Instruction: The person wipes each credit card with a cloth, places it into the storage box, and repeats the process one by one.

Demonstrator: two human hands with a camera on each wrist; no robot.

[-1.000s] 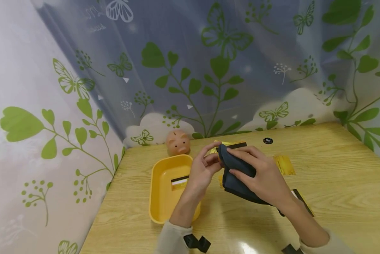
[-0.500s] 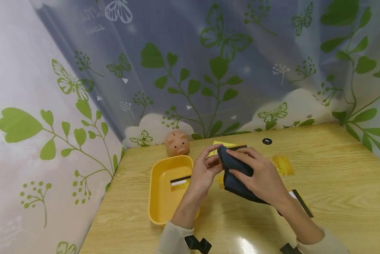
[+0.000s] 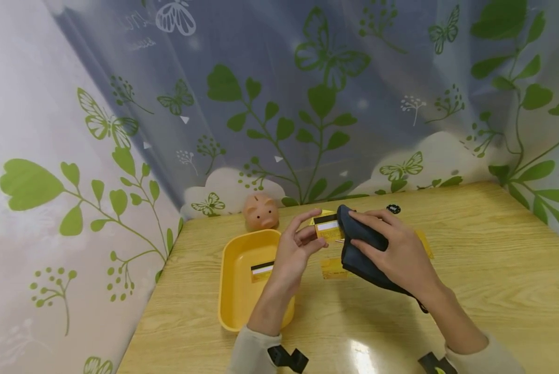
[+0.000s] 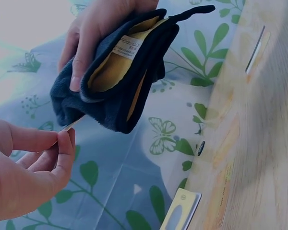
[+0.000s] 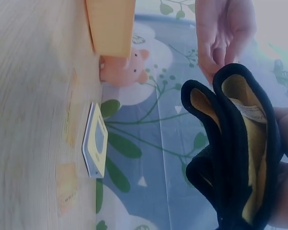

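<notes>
My left hand (image 3: 295,254) pinches a yellow card (image 3: 327,227) with a black stripe and a white strip. Its right end goes behind or into a folded dark blue cloth (image 3: 365,254), which my right hand (image 3: 403,254) grips from the right. In the left wrist view, the cloth (image 4: 110,81) shows black edging, a yellow inner side, a white label and a loop, and the card (image 4: 73,123) appears edge-on between my fingertips. The right wrist view shows the cloth's folds (image 5: 240,143) close up, with my left hand (image 5: 225,36) beyond.
A yellow tray (image 3: 224,291) with one striped card (image 3: 262,271) in it stands left. Behind it sits a piggy bank (image 3: 260,212). More cards lie on the table, one (image 3: 333,268) below the hands. A black chip (image 3: 393,209) and flat yellow box (image 5: 94,140) are farther back.
My right hand and the cloth have shifted right, away from my left hand, baring the striped card between them. My right arm now covers a card at the right that showed earlier.
</notes>
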